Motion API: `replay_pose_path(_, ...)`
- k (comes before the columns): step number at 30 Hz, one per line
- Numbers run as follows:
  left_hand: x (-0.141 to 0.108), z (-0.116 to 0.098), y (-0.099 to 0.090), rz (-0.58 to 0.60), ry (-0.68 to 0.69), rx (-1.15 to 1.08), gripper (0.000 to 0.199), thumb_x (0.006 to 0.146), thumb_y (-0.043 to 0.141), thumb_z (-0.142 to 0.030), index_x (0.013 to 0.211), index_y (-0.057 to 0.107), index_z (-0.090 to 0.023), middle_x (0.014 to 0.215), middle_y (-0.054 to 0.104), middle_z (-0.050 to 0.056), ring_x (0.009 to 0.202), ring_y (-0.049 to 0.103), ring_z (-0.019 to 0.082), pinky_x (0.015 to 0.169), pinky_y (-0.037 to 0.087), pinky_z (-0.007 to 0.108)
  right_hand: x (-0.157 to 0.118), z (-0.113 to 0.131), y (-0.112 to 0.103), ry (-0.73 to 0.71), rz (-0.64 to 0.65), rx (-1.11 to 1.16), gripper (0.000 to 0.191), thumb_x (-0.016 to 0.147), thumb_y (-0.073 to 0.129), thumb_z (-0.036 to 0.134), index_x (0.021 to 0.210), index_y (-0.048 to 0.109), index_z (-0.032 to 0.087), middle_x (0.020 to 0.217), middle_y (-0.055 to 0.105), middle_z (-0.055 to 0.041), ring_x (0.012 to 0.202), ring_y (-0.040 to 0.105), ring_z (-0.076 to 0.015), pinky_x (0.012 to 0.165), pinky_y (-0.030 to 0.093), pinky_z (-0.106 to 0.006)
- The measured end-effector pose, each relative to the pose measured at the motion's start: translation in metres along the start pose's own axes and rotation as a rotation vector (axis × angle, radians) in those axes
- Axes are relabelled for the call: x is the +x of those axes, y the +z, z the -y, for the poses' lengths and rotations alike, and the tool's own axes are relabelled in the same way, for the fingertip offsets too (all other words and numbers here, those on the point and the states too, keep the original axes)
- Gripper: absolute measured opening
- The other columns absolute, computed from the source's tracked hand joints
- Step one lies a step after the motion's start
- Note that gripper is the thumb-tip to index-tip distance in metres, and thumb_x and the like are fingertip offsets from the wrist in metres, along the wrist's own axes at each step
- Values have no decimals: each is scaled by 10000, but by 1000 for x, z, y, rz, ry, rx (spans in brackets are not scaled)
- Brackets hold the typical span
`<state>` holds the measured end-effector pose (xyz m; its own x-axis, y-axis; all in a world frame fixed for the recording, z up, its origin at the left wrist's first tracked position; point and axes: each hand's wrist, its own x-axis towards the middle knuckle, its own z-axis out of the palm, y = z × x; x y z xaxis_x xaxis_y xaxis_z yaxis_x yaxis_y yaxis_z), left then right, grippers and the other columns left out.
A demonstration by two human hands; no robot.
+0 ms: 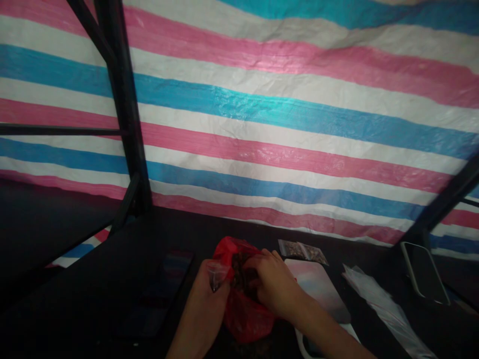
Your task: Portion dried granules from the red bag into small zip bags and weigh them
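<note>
A red plastic bag (243,319) sits on a dark table (93,299), and its top is open and crumpled. Dark brown lumps (241,271) show in the bag's mouth. The light is low and the hands cover them, so you can't tell what they are. The left hand (204,304) is at the left side of the bag, with its fingers pressed together on the bag's edge. A small see-through plastic bit (216,275) pokes out by those fingers. The right hand (271,281) curls over the bag's mouth, with its fingers (254,264) bent down by the lumps. You can't tell if they pinch one. Just behind the bag lie two small packets (302,252). To the right of the bag are a pale pink board (318,289), a white plastic sheet (385,309) and a phone (424,271).
</note>
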<state>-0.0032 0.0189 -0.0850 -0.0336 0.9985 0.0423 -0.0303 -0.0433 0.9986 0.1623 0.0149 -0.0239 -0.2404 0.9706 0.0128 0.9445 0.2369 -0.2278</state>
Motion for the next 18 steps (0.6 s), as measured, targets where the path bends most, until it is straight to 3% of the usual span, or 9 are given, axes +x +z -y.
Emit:
replay_pose_path(4, 0, 1, -3, 51, -65, -105, 288, 771, 696, -374, 993, 605, -215, 753, 681, -47, 682, 680, 196, 636, 540, 304, -1, 4, 7, 24, -43, 146, 353, 823, 697, 150, 1140, 816, 251, 1173, 793, -89, 1126, 668, -274, 956, 441, -367)
replay_pose_path(8, 3, 3, -6, 17, -73, -107, 318, 739, 733, -359, 991, 607, -212, 772, 695, -39, 706, 676, 192, 659, 540, 302, -2, 7, 6, 17, -65, 291, 340, 776, 716, 121, 1047, 840, 285, 1099, 801, -54, 1131, 664, -273, 987, 439, -369)
replay_pose_path(13, 2, 4, -8, 25, -73, -115, 303, 761, 717, -357, 1005, 608, -215, 794, 703, -30, 715, 673, 189, 668, 533, 303, -4, 4, 8, 24, -27, 533, 347, 726, 705, 54, 984, 844, 240, 965, 819, -28, 990, 718, -235, 887, 505, -315)
replay_pose_path(18, -1, -14, -7, -20, 1, -5, 302, 740, 688, -385, 977, 599, -221, 796, 707, -15, 736, 687, 212, 704, 555, 332, -6, -1, 13, 28, 40, 802, 364, 765, 665, 23, 1059, 817, 175, 1014, 843, -47, 938, 776, -207, 825, 562, -280)
